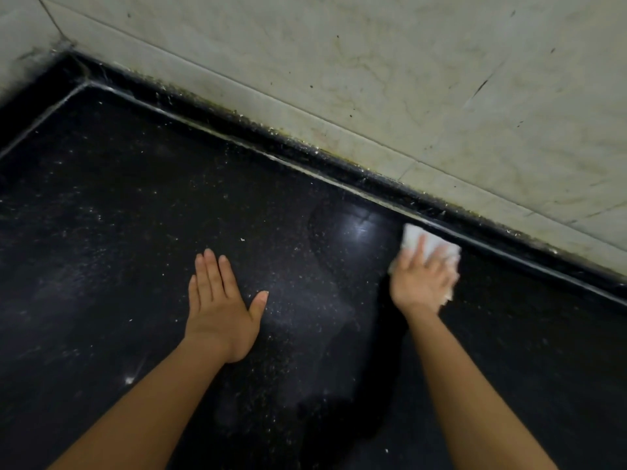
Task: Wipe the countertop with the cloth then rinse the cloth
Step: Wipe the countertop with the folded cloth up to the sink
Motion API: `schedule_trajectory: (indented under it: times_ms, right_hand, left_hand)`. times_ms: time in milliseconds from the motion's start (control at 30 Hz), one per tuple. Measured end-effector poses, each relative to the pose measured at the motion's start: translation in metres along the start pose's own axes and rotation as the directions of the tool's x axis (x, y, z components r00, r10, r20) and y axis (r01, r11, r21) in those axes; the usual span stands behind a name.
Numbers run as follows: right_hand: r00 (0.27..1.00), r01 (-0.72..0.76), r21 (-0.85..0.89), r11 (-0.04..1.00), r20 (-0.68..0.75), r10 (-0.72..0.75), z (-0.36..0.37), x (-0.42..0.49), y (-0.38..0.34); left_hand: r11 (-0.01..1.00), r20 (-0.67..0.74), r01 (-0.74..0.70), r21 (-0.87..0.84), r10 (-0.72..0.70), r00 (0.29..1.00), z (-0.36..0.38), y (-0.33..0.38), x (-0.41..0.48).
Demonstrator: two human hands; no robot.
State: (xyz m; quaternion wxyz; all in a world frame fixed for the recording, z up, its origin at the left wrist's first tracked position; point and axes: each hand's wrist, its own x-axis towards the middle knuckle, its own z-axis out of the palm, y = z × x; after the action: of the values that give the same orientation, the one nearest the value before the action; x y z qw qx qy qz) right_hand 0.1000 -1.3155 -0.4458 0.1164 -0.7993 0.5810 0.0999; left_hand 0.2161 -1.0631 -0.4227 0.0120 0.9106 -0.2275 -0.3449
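1. Right hand (422,279) presses on the black countertop (135,232); dusty specks (288,334) lie mostly to its left.
2. Left hand (220,310): flat, fingers straight, holding nothing, resting on surface.
3. Cloth (431,245): white, bunched under right hand's spread fingers, beside the raised back edge (305,161).

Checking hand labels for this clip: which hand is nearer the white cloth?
Right. The right hand presses on top of the cloth; the left hand lies flat on the countertop, apart from the cloth, off to its left.
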Motion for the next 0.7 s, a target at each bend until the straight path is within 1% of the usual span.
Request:
schedule_trajectory:
  times_ms: [33, 100, 200, 300, 367, 433, 467, 500, 533, 567, 600, 633, 700]
  right_hand:
    - [0.992, 0.123, -0.042, 0.991, 0.002, -0.123, 0.006, -0.012, -0.015]
    - [0.930, 0.368, -0.065, 0.927, 0.033, -0.367, 0.019, -0.042, -0.038]
    - [0.756, 0.652, -0.009, 0.759, 0.091, -0.648, 0.037, -0.089, -0.043]
    - [0.575, 0.817, -0.054, 0.574, 0.142, -0.806, 0.044, -0.122, -0.018]
    - [0.409, 0.911, -0.054, 0.409, 0.248, -0.878, 0.042, -0.128, 0.007]
    - [0.227, 0.973, -0.019, 0.232, 0.299, -0.927, 0.031, -0.113, 0.021]
    - [0.177, 0.984, -0.031, 0.177, 0.315, -0.933, 0.026, -0.099, 0.021]
    - [0.181, 0.983, -0.080, 0.164, 0.307, -0.934, 0.021, -0.082, 0.018]
    - [0.239, 0.966, -0.160, 0.202, 0.266, -0.934, 0.016, -0.064, 0.011]
    - [0.331, 0.934, -0.213, 0.287, 0.213, -0.919, 0.010, -0.046, 0.001]
    - [0.430, 0.895, -0.215, 0.390, 0.184, -0.884, 0.006, -0.029, -0.011]
    - [0.513, 0.856, -0.187, 0.482, 0.187, -0.838, 0.002, -0.014, -0.025]
    - [0.615, 0.788, -0.118, 0.604, 0.189, -0.766, -0.001, 0.009, -0.058]
  left_hand:
    - [1.000, 0.000, -0.001, 0.000, 0.001, 1.000, 0.000, 0.000, 0.000]
    - [1.000, 0.004, -0.003, -0.006, 0.003, 1.000, -0.001, 0.001, -0.001]
    - [1.000, -0.008, 0.002, -0.003, -0.002, 1.000, -0.002, 0.001, -0.003]
    - [1.000, -0.017, 0.007, -0.003, -0.007, 1.000, -0.002, 0.001, -0.003]
    - [1.000, -0.024, -0.001, -0.011, 0.000, 1.000, -0.001, 0.001, -0.004]
    - [1.000, -0.035, -0.007, -0.012, 0.006, 0.999, 0.000, 0.000, -0.003]
    - [1.000, -0.038, -0.007, -0.011, 0.007, 0.999, 0.000, 0.000, -0.002]
    - [1.000, -0.040, -0.008, -0.010, 0.007, 0.999, 0.001, -0.001, -0.001]
    - [1.000, -0.041, -0.010, -0.011, 0.009, 0.999, 0.001, -0.001, -0.001]
    - [1.000, -0.042, -0.012, -0.013, 0.012, 0.999, 0.002, -0.002, 0.000]
    - [1.000, -0.043, -0.015, -0.016, 0.014, 0.999, 0.002, -0.002, 0.000]
    - [1.000, -0.044, -0.016, -0.019, 0.015, 0.999, 0.002, -0.002, 0.000]
    - [1.000, -0.048, -0.015, -0.012, 0.015, 0.999, 0.003, -0.002, 0.001]
